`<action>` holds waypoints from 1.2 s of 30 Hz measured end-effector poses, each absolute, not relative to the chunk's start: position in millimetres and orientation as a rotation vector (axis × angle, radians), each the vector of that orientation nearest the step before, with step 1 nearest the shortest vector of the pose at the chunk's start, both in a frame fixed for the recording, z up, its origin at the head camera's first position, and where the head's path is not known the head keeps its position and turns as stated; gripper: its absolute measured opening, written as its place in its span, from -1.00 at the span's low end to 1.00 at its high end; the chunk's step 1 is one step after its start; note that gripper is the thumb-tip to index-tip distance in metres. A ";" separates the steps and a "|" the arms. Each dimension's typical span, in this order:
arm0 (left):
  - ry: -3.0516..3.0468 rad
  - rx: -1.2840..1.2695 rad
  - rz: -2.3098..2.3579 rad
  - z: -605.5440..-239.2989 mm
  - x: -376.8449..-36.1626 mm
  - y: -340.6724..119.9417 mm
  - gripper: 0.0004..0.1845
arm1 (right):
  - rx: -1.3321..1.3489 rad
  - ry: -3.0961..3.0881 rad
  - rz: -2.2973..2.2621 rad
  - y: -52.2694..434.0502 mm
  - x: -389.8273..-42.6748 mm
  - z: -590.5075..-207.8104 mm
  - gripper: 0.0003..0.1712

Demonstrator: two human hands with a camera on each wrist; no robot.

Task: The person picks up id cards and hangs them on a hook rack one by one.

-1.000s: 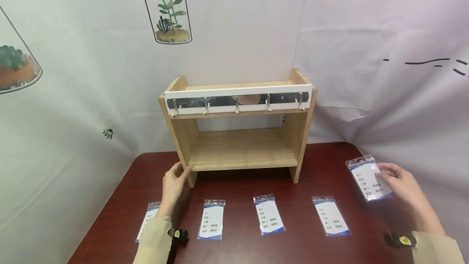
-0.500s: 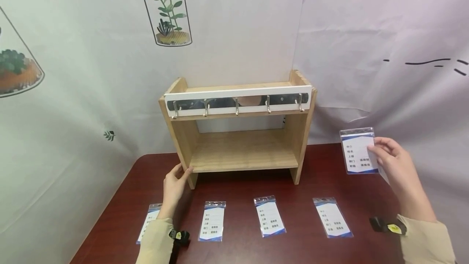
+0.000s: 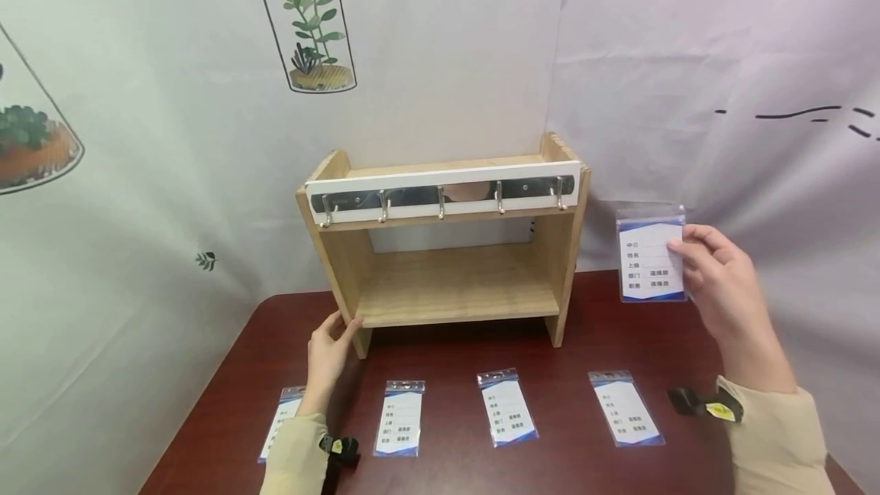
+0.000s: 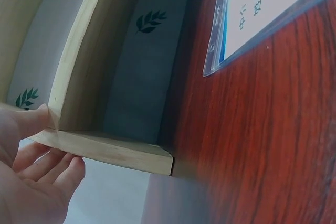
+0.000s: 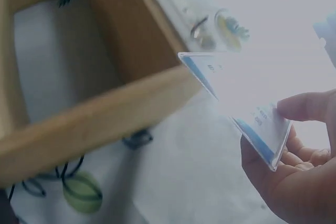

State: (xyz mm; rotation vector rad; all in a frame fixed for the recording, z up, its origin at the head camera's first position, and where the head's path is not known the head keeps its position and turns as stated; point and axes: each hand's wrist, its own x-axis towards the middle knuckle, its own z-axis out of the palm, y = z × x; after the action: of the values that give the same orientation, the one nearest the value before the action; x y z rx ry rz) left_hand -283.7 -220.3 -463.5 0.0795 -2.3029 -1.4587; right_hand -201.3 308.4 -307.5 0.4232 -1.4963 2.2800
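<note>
Grips the shelf (image 3: pixel 457 281) with the left hand (image 3: pixel 326 354); with the right hand (image 3: pixel 723 277), pinches a badge (image 3: pixel 646 262) by its side, probably light, slick, bendy, best held there.

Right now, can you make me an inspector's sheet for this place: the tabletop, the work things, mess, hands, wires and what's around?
Surface: dark red table, wood grain showing.
Job's things: one badge card held up; four other cards lie before the wooden shelf, the leftmost partly hidden by the left sleeve. The hook rail has nothing hanging on it.
Clutter: nothing seen.
Hands: left hand grips the shelf's side low down; right hand pinches the raised card.
Cables: nothing seen.
Surroundings: pale wall covering with printed plants.
</note>
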 end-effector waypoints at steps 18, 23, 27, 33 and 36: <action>-2.293 0.092 -1.465 -468.8 -282.5 -217.9 -0.49 | 0.505 -1.549 2.227 243.9 -214.8 -278.7 -0.93; -2.288 0.091 -1.459 -468.8 -282.1 -215.4 -0.50 | 0.468 -1.574 2.241 233.7 -223.2 -281.8 -0.92; -2.299 0.091 -1.435 -470.0 -283.0 -215.0 -0.49 | 0.432 -1.571 2.271 229.0 -227.8 -285.3 -0.91; -2.306 0.099 -1.441 -468.9 -282.5 -216.7 -0.48 | 0.372 -1.583 2.290 225.2 -231.8 -290.3 -0.91; -2.301 0.094 -1.435 -466.3 -283.1 -218.1 -0.49 | 0.353 -1.583 2.281 224.6 -233.4 -291.6 -0.93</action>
State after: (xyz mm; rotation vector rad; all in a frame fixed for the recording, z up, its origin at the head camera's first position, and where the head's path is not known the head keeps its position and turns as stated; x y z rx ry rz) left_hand -283.1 -218.1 -466.3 0.0940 -2.3010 -1.4354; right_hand -233.4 224.6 -291.6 0.3527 -1.5834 2.2811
